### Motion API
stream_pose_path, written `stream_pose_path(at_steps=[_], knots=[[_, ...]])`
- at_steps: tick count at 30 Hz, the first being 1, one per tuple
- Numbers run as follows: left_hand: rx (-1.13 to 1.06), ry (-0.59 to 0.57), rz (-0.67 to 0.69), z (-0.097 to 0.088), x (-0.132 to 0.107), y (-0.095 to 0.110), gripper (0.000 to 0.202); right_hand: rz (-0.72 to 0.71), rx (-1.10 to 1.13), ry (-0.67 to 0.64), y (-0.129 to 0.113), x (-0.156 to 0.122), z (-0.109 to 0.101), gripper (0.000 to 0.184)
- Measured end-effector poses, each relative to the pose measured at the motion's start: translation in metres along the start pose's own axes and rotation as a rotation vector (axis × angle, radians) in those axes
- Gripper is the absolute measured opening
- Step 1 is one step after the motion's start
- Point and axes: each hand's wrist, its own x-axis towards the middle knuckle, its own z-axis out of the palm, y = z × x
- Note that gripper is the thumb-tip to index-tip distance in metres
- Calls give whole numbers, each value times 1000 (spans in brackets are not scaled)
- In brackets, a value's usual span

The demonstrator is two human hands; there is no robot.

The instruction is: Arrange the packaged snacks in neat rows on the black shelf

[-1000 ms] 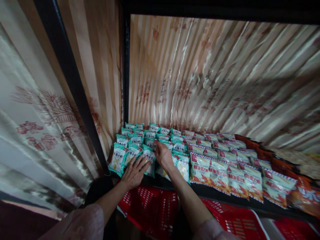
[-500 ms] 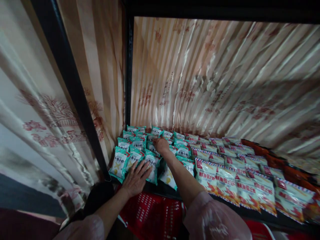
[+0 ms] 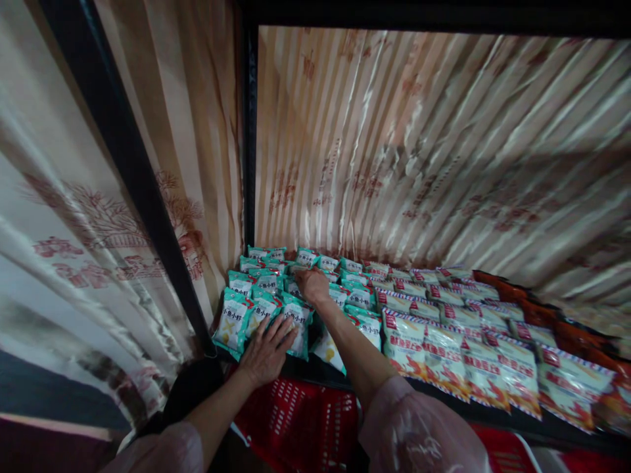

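Several teal snack packets (image 3: 235,314) lie in rows at the left end of a dark shelf (image 3: 315,369). My left hand (image 3: 267,351) lies flat with its fingers spread on the front teal packets near the shelf's edge. My right hand (image 3: 311,284) reaches further back into the teal rows. Its fingers are curled onto a packet there. I cannot see whether they grip it.
Red-and-white snack packets (image 3: 446,348) fill the shelf to the right, with orange packets (image 3: 522,302) beyond. A striped satin curtain (image 3: 419,144) hangs behind and at the left. A black upright post (image 3: 249,131) stands at the back left corner. A red plastic basket (image 3: 300,414) sits below the shelf.
My right hand has moved from the front packets to the back rows, the arm stretching out. My left hand has stayed on the front packets.
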Motion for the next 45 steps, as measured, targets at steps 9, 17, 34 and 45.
stream_pose_path(at_steps=[9,17,34,45], knots=[[-7,-9,-12,-2,1,1,53,-77,70,-18,10,-1,-15,24],[-10,-62,-13,-4,0,3,57,61,70,-14,86,-38,-31,31],[-15,-43,5,-4,-1,3,58,169,137,-1,85,-40,-3,25],[-24,-26,8,-3,0,3,56,122,229,22,87,-38,-1,19]])
